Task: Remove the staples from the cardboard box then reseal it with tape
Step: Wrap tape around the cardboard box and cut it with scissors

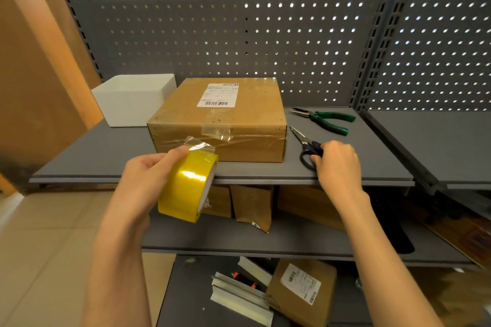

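A closed cardboard box (225,117) with a white shipping label lies on the grey shelf (106,156), clear tape across its top and front. My left hand (148,175) grips a yellow tape roll (187,186) in front of the box, thumb on the loose clear tape end. To the right of the box, my right hand (337,164) curls round the dark handles of the scissors (305,146), which lie on the shelf with blades pointing away.
Green-handled pliers (326,119) lie behind the scissors. A white bin (132,98) stands left of the box against the pegboard wall. Lower shelves hold brown parcels (252,207), another labelled box (300,292) and metal strips (239,295).
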A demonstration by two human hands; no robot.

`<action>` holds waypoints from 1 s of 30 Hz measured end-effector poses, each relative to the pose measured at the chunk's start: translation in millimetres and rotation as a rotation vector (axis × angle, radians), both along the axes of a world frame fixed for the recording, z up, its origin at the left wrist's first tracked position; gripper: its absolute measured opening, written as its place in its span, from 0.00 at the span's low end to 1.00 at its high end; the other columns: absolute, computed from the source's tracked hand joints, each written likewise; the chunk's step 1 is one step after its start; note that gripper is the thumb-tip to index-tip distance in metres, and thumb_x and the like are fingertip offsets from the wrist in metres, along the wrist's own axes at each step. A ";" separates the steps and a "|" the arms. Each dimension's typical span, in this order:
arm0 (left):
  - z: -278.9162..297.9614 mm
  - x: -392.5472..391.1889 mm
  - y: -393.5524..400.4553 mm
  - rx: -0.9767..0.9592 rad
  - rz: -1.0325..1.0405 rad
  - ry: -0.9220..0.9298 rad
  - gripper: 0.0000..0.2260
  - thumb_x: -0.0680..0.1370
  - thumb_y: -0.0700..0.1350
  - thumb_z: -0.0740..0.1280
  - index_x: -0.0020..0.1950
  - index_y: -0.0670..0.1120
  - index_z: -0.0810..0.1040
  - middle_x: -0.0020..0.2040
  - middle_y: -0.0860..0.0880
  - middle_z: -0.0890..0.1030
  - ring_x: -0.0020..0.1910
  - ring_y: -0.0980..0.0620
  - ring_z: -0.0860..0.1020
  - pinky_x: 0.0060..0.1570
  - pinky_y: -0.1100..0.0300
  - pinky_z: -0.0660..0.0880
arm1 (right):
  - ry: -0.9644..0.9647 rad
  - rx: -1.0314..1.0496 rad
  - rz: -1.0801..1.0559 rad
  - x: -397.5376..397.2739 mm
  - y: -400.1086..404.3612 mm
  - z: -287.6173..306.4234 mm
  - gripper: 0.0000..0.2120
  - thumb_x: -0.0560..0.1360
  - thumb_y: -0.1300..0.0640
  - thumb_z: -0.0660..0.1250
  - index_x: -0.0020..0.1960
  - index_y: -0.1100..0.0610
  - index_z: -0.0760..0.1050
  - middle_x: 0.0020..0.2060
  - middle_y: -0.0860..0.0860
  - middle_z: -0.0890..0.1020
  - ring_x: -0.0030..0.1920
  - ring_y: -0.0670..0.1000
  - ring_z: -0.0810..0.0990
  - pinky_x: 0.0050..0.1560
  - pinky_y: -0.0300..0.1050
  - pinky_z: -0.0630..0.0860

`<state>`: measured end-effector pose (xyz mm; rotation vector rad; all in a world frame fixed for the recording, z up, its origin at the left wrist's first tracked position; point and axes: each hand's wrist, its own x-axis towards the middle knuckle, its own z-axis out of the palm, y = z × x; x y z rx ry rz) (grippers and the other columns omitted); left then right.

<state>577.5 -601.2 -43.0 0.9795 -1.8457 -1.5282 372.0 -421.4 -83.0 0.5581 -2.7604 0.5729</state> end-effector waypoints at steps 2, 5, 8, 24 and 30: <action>0.4 2.4 -1.8 0.016 -0.006 0.005 0.16 0.72 0.58 0.67 0.37 0.45 0.79 0.35 0.47 0.78 0.34 0.51 0.75 0.36 0.57 0.70 | -0.021 0.003 0.014 -1.8 -1.1 1.0 0.15 0.77 0.53 0.64 0.56 0.64 0.76 0.48 0.59 0.79 0.51 0.58 0.76 0.42 0.46 0.71; 4.9 5.8 -5.4 0.068 -0.038 0.014 0.20 0.69 0.63 0.66 0.44 0.46 0.81 0.45 0.46 0.82 0.45 0.48 0.79 0.50 0.50 0.74 | -0.004 -0.017 0.068 -2.5 -2.1 4.9 0.16 0.78 0.51 0.61 0.53 0.63 0.77 0.46 0.59 0.79 0.48 0.58 0.76 0.39 0.45 0.68; 12.3 11.8 -5.4 0.068 -0.065 0.005 0.24 0.62 0.64 0.67 0.48 0.49 0.81 0.51 0.46 0.81 0.52 0.45 0.78 0.58 0.44 0.73 | 0.109 -0.114 0.118 1.3 -2.8 14.9 0.15 0.79 0.52 0.59 0.51 0.62 0.78 0.46 0.58 0.80 0.47 0.56 0.77 0.39 0.43 0.68; 8.7 37.9 -74.9 -0.817 0.084 -0.270 0.08 0.76 0.48 0.67 0.47 0.43 0.75 0.41 0.48 0.75 0.41 0.48 0.71 0.38 0.55 0.63 | 0.296 -0.282 0.526 39.3 -70.7 56.5 0.13 0.80 0.55 0.56 0.54 0.59 0.78 0.48 0.53 0.80 0.47 0.51 0.76 0.46 0.41 0.69; -12.1 34.8 -108.4 -0.963 0.073 -0.375 0.09 0.76 0.45 0.67 0.50 0.40 0.74 0.46 0.42 0.78 0.43 0.43 0.74 0.39 0.55 0.62 | 0.292 -0.280 0.566 45.8 -87.3 50.8 0.13 0.80 0.55 0.57 0.56 0.59 0.78 0.49 0.53 0.80 0.45 0.46 0.73 0.42 0.37 0.64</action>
